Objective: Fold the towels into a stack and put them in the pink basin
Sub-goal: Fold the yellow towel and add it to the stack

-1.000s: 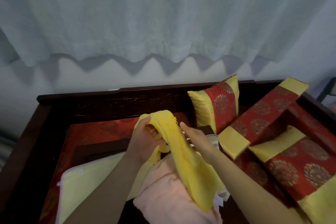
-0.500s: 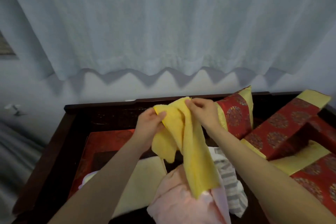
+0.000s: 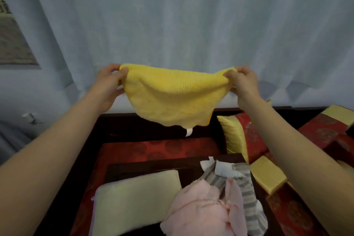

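Both hands are up in front of the pale grey-blue curtain [image 3: 172, 15] & hold the yellow terry-cloth towel [image 3: 172, 97] spread out btw them. The left hand [image 3: 110, 86] pinches the top left corner w/ thumb and fingers curled on the cloth. The right hand [image 3: 243, 84] pinches the top right corner in the same way. The top edge sags a little in the middle, and the rest hangs down free, touching nothing. A small white label [image 3: 189, 132] hangs from the bottom edge of the towel.

The towel is in the air, above the dark wooden bench frame [image 3: 134, 122], and it hides part of the back rail. Lower down, on the red patterned seat mat [image 3: 153, 147], stands a dark low tabletop [image 3: 191, 163]. On it, near the bottom of the view, lies a crumpled pale pink towel [image 3: 201, 209]. A grey-and-white striped towel [image 3: 243, 184] lies bunched partly under it & on its right side. Just left of the pink one lies a flat pale yellow rectangular cloth [image 3: 134, 199] w/ a thin lilac-white rim [image 3: 93, 197] at its left edge; what this rim belongs to I cannot tell. At the right, red-and-gold brocade cushions [image 3: 247, 140] lean against the frame, and the right forearm passes in front of them.
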Demonstrator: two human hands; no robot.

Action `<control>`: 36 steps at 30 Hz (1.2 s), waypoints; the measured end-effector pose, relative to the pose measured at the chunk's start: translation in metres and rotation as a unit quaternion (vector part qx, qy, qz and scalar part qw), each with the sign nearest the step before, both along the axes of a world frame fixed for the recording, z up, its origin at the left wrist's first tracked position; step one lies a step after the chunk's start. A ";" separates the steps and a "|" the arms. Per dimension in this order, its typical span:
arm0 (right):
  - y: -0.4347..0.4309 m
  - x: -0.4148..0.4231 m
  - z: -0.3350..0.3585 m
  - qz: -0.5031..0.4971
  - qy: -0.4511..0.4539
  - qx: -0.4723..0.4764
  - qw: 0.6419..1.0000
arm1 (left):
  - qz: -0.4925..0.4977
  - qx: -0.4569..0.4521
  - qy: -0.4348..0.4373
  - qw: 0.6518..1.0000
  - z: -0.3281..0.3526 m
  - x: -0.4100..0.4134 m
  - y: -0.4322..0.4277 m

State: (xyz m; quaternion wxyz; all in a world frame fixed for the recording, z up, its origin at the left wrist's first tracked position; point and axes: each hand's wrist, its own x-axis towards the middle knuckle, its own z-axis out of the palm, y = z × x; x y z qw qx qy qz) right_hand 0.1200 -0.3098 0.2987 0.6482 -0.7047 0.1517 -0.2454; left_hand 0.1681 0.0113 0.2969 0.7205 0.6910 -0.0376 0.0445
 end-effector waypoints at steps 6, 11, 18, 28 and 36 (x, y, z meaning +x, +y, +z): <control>0.016 -0.054 -0.100 0.159 0.108 -0.128 0.973 | -0.206 0.080 0.059 0.974 -0.094 -0.082 0.058; 0.018 -0.126 -0.232 0.275 0.263 -0.272 0.884 | -0.285 0.305 0.162 0.894 -0.223 -0.145 0.099; 0.022 -0.170 -0.314 0.338 0.406 -0.420 0.738 | -0.364 0.436 0.217 0.794 -0.323 -0.181 0.110; 0.041 0.009 -0.294 0.250 0.327 -0.426 0.806 | -0.170 0.470 0.147 0.853 -0.322 -0.008 0.051; 0.047 0.092 -0.371 0.245 0.442 -0.415 0.756 | -0.143 0.554 0.212 0.792 -0.397 0.064 0.027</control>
